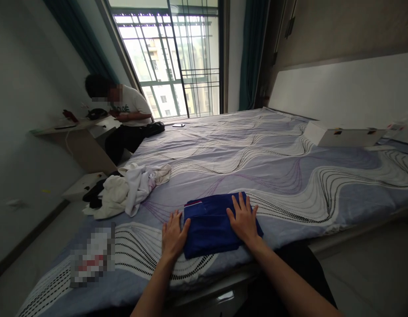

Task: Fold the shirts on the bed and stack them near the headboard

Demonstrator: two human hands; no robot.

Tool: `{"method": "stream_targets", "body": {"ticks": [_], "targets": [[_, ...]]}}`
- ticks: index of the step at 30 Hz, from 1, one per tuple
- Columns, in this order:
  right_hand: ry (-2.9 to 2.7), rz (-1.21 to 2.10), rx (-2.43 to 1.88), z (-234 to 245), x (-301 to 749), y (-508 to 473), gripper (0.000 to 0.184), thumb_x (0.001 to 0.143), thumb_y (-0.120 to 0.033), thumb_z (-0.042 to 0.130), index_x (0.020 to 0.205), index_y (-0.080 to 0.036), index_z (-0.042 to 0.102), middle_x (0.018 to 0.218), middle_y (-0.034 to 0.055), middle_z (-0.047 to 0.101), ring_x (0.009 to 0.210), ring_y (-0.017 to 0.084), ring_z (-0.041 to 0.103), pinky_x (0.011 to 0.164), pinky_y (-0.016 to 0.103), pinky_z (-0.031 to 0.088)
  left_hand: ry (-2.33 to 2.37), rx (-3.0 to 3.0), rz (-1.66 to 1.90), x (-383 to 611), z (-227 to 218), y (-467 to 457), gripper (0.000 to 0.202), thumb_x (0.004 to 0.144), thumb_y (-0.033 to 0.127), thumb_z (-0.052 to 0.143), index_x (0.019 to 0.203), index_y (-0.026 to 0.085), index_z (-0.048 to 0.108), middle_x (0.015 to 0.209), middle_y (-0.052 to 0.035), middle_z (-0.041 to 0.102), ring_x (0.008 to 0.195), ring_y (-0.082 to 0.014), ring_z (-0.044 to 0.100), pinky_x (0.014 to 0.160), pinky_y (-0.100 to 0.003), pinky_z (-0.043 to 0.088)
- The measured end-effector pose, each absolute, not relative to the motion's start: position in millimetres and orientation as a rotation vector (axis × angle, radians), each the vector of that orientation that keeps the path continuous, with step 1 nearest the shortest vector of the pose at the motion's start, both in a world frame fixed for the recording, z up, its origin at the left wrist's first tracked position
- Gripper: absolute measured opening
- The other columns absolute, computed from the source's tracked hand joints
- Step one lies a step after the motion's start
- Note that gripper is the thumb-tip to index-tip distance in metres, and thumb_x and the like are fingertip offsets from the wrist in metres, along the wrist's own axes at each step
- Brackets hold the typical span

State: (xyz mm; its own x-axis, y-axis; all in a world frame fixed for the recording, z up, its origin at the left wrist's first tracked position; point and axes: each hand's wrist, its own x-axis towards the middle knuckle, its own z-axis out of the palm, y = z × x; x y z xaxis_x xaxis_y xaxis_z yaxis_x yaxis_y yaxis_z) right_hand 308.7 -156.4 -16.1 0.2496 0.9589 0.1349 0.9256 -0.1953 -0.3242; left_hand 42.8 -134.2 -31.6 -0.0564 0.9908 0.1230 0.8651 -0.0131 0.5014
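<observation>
A folded dark blue garment with a red and white strip at its top left corner lies near the front edge of the bed. My left hand rests flat on the sheet at the garment's left edge, fingers stretched out, thumb touching the cloth. My right hand lies flat on the garment's right side with its fingers spread. Neither hand holds anything.
A heap of white and dark clothes lies on the bed's left side. A white box sits at the far right, a phone at the far edge. Another person sits by a desk near the window.
</observation>
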Motion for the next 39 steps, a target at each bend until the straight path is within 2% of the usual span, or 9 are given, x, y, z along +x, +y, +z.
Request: {"method": "stream_targets", "body": {"ticks": [4,7,13,17,20,23,28,34,39], "targets": [[-1.954,0.022,-1.918,-9.4,269.1,-181.5,0.062,0.1,-0.038,0.031,0.159,-0.02,0.026,0.167,0.0045,0.01,0.154,0.032,-0.003,0.121,0.06,-0.002,1.904,1.967,0.985,82.6,-23.2,-145.9,0.05,0.098,0.032,0.035,0.143,0.016,0.05,0.16,-0.0113,0.039,0.15,-0.0253,0.029,0.121,-0.05,0.029],[-2.222,0.167,-1.757,-16.7,242.9,-185.0,0.067,0.098,-0.038,0.037,0.16,-0.022,0.017,0.166,0.0058,0.017,0.154,0.033,0.003,0.121,0.06,-0.002,1.705,2.267,0.903,119.5,-21.4,-153.6,0.052,0.097,0.023,0.033,0.148,0.022,0.046,0.16,-0.0055,0.038,0.152,-0.0246,0.025,0.123,-0.053,0.024],[-2.332,0.324,-1.781,-24.6,233.3,-171.0,0.067,0.097,-0.043,0.041,0.159,-0.027,0.022,0.165,0.0083,0.02,0.154,0.034,0.003,0.118,0.065,-0.003,1.8,2.355,0.547,137.9,-24.4,-130.2,0.053,0.097,0.036,0.039,0.149,0.037,0.043,0.161,0.0002,0.036,0.151,-0.0307,0.025,0.121,-0.063,0.017],[-2.313,0.41,-1.871,-18.9,245.2,-148.8,0.078,0.091,-0.045,0.047,0.16,-0.024,0.018,0.167,0.0073,0.013,0.153,0.035,-0.005,0.114,0.073,-0.004,1.868,2.341,0.484,135.6,-19.6,-110.6,0.054,0.099,0.041,0.032,0.152,0.034,0.039,0.16,-0.0033,0.039,0.149,-0.0314,0.031,0.118,-0.062,0.025],[-2.326,0.415,-1.857,-18.7,258.4,-132.3,0.08,0.09,-0.052,0.049,0.16,-0.029,0.018,0.168,0.0026,0.008,0.154,0.033,-0.005,0.113,0.074,-0.005,1.894,2.356,0.484,133.9,-17.6,-110.0,0.054,0.101,0.04,0.027,0.152,0.029,0.039,0.159,-0.0057,0.04,0.147,-0.0292,0.034,0.118,-0.057,0.029],[-2.276,0.365,-1.872,-25.8,283.9,-124.7,0.074,0.093,-0.062,0.041,0.159,-0.036,0.017,0.168,-0.0004,0.007,0.154,0.029,0.0,0.115,0.07,-0.004,1.899,2.394,0.486,120.2,-22.5,-120.0,0.055,0.1,0.042,0.029,0.153,0.028,0.038,0.161,-0.0072,0.037,0.148,-0.0294,0.033,0.118,-0.055,0.029],[-1.963,0.26,-2.217,-44.6,354.8,-124.2,0.065,0.101,-0.06,0.025,0.16,-0.033,0.015,0.168,0.0006,0.009,0.154,0.027,0.006,0.117,0.068,0.002,2.016,2.202,0.448,72.3,-35.6,-138.1,0.062,0.1,0.044,0.03,0.156,0.02,0.029,0.163,-0.0109,0.031,0.15,-0.0307,0.028,0.119,-0.057,0.025],[-1.642,0.159,-2.386,-54.8,399.9,-132.1,0.068,0.102,-0.054,0.029,0.156,-0.014,0.03,0.165,0.0089,0.024,0.152,0.028,0.016,0.121,0.059,0.008,2.118,1.901,0.518,51.7,-32.4,-144.3,0.06,0.098,0.049,0.029,0.145,0.016,0.048,0.161,-0.0108,0.036,0.152,-0.0309,0.023,0.122,-0.059,0.016],[-1.597,0.167,-2.094,-51.4,383.6,-151.0,0.049,0.097,-0.046,0.043,0.131,-0.015,0.062,0.141,0.012,0.058,0.131,0.026,0.051,0.111,0.037,0.035,2.108,1.774,0.731,62.7,-42.6,-162.5,0.052,0.092,0.052,0.042,0.118,0.015,0.068,0.154,-0.0137,0.047,0.149,-0.0329,0.03,0.122,-0.057,0.021]]}}
